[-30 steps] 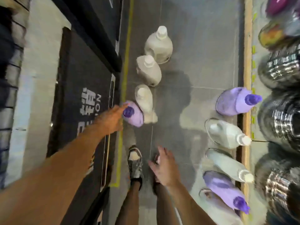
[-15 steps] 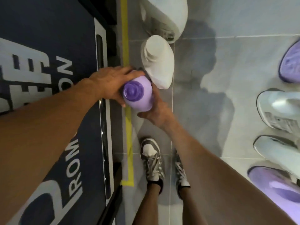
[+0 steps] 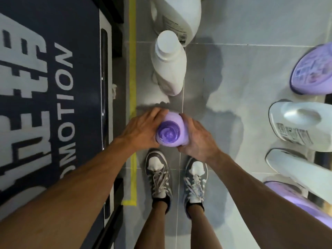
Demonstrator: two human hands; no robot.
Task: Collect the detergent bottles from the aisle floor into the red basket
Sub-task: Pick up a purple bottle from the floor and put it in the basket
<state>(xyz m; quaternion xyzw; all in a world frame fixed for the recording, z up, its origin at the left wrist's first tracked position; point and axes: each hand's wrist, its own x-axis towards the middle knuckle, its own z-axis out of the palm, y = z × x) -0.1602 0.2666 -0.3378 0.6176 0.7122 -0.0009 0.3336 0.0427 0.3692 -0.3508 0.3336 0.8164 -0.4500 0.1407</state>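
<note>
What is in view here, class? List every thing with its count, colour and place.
held bottle: 1, purple, centre
left-row bottles: 2, white, beyond the held bottle
right-row white bottles: 2, white, right edge
right-row purple bottles: 2, purple, right edge, upper and lower
tape line: 1, yellow, floor, left of the bottles
promotion sign: 1, dark blue, far left
shoes: 2, grey-white, below the held bottle
left hand, right hand: 2, gripping the held bottle's sides

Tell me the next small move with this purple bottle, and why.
Probably lift it straight up. The left hand and right hand each grip a side of the upright purple bottle, so the hold looks secure; the white bottle stands apart just beyond it. The red basket is not in view, so raise first, then look for it.
</note>
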